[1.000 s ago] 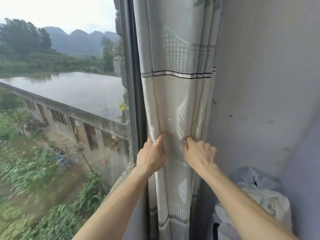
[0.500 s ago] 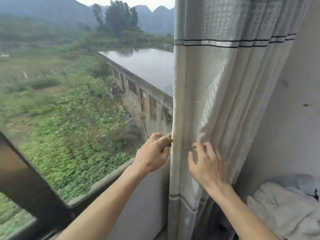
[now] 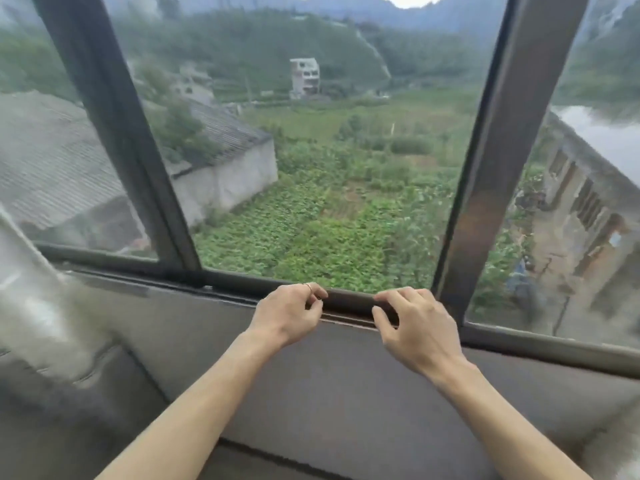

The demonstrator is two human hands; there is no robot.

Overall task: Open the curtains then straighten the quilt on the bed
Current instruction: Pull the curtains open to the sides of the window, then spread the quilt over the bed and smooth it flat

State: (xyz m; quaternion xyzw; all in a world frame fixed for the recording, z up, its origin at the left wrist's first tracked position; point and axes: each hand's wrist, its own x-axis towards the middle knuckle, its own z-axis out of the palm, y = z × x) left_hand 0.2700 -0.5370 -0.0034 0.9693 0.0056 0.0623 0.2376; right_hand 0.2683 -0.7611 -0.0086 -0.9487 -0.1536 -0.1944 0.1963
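The window (image 3: 332, 150) filled the view, dark frame (image 3: 114, 133) crossing it, fields outside. At the far left edge a blurred pale curtain (image 3: 31, 299) hung. No quilt was in sight. Down at the sill (image 3: 349, 303), left hand (image 3: 287, 315) and right hand (image 3: 417, 327) hovered, fingers loosely curled, holding nothing.

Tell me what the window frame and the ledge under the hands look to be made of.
Window frame: looks like metal, perhaps painted aluminium, dark grey-brown with a dull sheen; the straight thin bars with soft highlights suggest it. Ledge: a smooth, matt grey slab, possibly stone or painted concrete; motion blur leaves it open. Left hand and right hand hover over it, fingers curled, holding nothing.
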